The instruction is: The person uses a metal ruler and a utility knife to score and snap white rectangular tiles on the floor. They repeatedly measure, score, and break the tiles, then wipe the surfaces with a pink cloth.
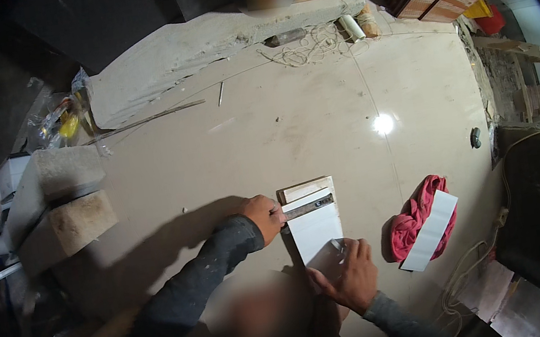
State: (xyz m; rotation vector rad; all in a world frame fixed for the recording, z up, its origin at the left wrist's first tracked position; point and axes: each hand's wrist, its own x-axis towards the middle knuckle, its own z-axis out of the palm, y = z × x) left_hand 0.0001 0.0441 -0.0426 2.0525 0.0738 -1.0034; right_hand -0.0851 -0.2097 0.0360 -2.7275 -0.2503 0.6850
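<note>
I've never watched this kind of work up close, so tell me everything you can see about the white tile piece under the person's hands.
The white tile piece is a flat, glossy white rectangle lying on the beige floor, its long side running away from the person. A lighter, wood-coloured strip sits at its far end. A dark metal ruler-like bar lies across it near that end, pressed by the left hand. The right hand rests on its near corner. Whether that hand holds a tool is too small to tell.

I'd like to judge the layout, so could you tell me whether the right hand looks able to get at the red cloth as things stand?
Probably yes: the right hand rests on the white tile, and the red cloth lies just to its right, with only bare floor between them.
</note>
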